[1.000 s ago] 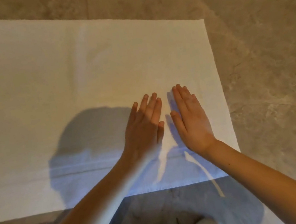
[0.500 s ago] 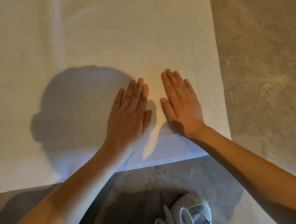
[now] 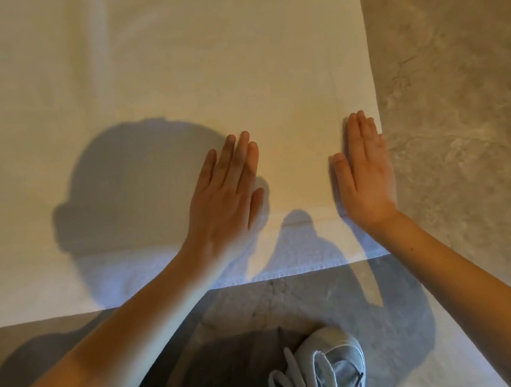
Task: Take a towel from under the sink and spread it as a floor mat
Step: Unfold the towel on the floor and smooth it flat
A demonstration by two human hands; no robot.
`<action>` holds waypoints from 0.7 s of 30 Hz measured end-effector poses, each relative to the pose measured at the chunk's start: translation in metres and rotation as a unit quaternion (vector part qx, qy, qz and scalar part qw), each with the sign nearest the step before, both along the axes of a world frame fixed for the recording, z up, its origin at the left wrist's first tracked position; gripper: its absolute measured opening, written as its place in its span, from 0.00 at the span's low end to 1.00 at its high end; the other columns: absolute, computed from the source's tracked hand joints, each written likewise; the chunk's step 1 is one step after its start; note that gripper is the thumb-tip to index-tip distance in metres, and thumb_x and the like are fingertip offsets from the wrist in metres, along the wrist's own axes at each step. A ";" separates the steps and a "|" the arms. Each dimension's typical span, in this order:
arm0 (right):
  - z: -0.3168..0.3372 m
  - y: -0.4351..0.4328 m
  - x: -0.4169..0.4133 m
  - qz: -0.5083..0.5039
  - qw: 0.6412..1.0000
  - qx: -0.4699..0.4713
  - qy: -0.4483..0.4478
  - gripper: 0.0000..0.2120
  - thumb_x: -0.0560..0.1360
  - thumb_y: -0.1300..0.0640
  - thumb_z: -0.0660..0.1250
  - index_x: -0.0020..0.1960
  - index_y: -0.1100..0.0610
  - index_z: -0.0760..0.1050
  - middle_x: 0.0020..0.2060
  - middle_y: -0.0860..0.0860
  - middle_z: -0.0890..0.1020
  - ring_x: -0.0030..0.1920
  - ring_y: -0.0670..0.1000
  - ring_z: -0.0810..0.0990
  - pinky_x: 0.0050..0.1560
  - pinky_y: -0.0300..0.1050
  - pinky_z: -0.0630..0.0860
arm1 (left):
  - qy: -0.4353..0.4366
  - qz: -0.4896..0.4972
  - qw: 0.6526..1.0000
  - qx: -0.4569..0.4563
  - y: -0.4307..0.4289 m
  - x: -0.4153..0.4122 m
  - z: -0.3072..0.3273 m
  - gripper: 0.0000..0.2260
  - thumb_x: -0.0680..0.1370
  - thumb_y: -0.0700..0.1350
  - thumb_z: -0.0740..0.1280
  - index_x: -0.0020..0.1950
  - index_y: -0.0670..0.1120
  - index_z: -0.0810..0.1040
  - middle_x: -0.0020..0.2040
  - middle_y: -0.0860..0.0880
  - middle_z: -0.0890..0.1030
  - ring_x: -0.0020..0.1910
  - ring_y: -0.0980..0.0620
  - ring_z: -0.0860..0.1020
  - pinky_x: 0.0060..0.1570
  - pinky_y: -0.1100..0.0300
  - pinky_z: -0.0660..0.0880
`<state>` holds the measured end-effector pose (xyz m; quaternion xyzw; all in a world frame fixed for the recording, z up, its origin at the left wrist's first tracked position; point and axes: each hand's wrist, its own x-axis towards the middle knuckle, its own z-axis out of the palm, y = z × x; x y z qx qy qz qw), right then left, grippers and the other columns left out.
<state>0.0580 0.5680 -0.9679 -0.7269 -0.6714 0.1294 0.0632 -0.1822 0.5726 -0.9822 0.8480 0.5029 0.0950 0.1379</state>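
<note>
Both hands have drawn apart since half a second ago, when they lay nearly side by side: the right hand (image 3: pixel 364 173) has slid out to the right edge of the white towel (image 3: pixel 163 74), while the left hand (image 3: pixel 226 194) has stayed near the middle of the towel's near part. Each hand lies flat, palm down, fingers straight and closed together, pressing on the cloth and gripping nothing. The little-finger side of the right hand sits just at the towel's right edge, close to its near right corner. The towel is spread flat on the grey stone floor (image 3: pixel 465 95), its hemmed near edge running across the view. A grey laced sneaker (image 3: pixel 327 371) stands on the floor just short of that edge, between the two forearms.
</note>
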 end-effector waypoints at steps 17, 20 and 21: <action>-0.020 -0.041 -0.043 0.094 0.994 -0.024 -0.047 0.29 0.82 0.45 0.46 0.80 0.53 0.45 0.78 0.47 0.46 0.78 0.47 0.44 0.77 0.44 0.39 | 0.005 -0.037 0.999 0.014 -0.040 0.003 -0.012 0.28 0.83 0.52 0.52 0.78 0.38 0.54 0.79 0.40 0.53 0.78 0.42 0.51 0.77 0.48 0.50; -0.018 -0.043 -0.014 0.038 0.998 -0.026 -0.041 0.29 0.81 0.47 0.46 0.80 0.55 0.46 0.79 0.49 0.48 0.79 0.49 0.45 0.77 0.44 0.40 | -0.003 -0.037 0.999 0.005 -0.041 0.003 -0.012 0.28 0.83 0.52 0.53 0.78 0.38 0.54 0.79 0.40 0.53 0.79 0.43 0.50 0.76 0.48 0.51; -0.017 -0.045 -0.005 0.028 0.998 -0.028 -0.040 0.29 0.82 0.47 0.46 0.80 0.56 0.46 0.79 0.50 0.49 0.79 0.49 0.45 0.77 0.45 0.41 | -0.005 -0.036 0.999 0.000 -0.041 0.003 -0.011 0.27 0.84 0.52 0.53 0.78 0.38 0.53 0.79 0.40 0.53 0.79 0.43 0.50 0.76 0.48 0.51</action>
